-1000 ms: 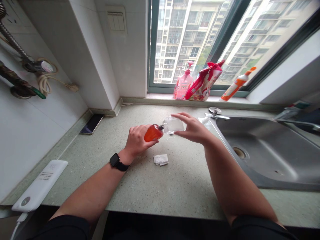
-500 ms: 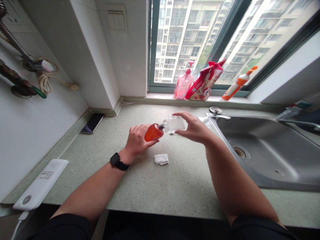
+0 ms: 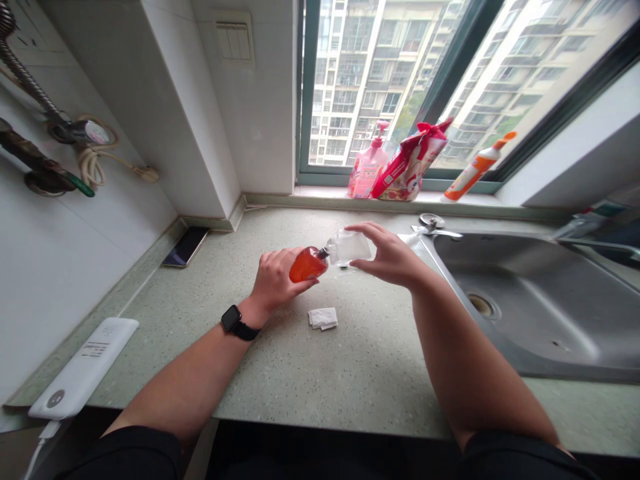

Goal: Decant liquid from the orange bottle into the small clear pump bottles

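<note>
Briefly: the left hand [image 3: 277, 281] was closed around an orange-red plastic bottle [image 3: 307, 265], its fingers wrapped about the body. The bottle was held tilted above the tabletop [image 3: 280, 373], not touching it, with its dark threaded neck [image 3: 323, 253] angled up toward the right hand [image 3: 390, 259]. That hand's fingers and thumb held a clear plastic piece [image 3: 350, 248] in a narrow pinch. The neck met the piece's near end; whether it entered could not be told. A black wristwatch [image 3: 233, 320] sat on the left wrist. A folded white tissue [image 3: 323, 319] lay on the speckled green tabletop just below the hands. To the right was a stainless steel sink [image 3: 520, 313]; to the left, a smartphone [image 3: 185, 247] and a white power bank [image 3: 83, 368]. On the windowsill stood a pink pump bottle [image 3: 367, 170], a red-and-white pouch [image 3: 410, 163] and an orange-and-white bottle [image 3: 475, 172].
</note>
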`<action>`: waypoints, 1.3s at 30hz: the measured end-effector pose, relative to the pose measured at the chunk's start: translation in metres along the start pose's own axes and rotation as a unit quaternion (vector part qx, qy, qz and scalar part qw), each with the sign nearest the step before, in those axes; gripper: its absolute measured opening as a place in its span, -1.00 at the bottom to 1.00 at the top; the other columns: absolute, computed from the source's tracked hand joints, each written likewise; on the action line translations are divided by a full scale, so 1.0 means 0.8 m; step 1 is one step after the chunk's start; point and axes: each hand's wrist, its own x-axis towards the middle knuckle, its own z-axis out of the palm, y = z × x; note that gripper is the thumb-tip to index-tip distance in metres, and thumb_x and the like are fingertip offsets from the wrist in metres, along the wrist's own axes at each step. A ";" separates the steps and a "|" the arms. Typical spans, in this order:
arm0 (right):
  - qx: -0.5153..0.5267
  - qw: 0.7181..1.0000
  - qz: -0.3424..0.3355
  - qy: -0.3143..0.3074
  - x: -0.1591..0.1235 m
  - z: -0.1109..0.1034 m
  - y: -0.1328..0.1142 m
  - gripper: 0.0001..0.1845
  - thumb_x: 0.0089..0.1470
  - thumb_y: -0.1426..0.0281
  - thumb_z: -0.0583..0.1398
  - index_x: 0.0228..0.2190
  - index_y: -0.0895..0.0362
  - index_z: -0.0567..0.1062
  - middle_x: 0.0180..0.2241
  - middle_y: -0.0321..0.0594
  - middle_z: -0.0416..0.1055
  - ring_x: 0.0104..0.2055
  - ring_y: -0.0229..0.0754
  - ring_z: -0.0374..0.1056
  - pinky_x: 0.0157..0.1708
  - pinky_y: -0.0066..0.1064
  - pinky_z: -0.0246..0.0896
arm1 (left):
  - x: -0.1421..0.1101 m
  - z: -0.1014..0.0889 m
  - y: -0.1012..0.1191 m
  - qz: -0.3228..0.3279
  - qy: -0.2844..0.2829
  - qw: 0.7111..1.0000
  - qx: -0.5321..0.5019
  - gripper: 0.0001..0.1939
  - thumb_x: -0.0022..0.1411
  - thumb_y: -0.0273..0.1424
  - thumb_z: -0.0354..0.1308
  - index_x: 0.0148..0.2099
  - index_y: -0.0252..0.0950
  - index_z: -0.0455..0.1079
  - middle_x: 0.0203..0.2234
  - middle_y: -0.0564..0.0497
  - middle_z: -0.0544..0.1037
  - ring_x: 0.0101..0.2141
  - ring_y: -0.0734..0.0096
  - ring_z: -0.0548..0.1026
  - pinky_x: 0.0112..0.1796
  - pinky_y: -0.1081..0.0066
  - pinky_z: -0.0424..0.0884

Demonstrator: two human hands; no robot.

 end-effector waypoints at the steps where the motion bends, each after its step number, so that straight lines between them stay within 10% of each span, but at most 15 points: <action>1: 0.001 1.000 -0.001 0.000 0.000 0.000 0.000 -0.32 0.06 0.32 0.40 0.23 -0.14 0.48 0.20 -0.15 0.51 0.23 0.22 0.45 0.29 0.20 0.37 | 0.000 0.000 0.000 0.001 0.002 1.000 0.000 -0.22 0.30 0.23 0.29 0.33 -0.17 0.42 0.10 -0.16 0.66 0.06 -0.03 0.59 0.10 0.02 0.34; 39: -0.040 0.998 -0.051 0.009 0.000 -0.005 -0.007 -0.33 0.10 0.39 0.37 0.24 -0.08 0.47 0.19 -0.07 0.51 0.18 0.16 0.51 0.23 0.12 0.43 | 0.000 0.000 0.001 0.011 0.010 1.000 0.003 -0.25 0.31 0.15 0.33 0.34 -0.21 0.41 0.12 -0.16 0.66 0.06 -0.02 0.60 0.11 0.05 0.33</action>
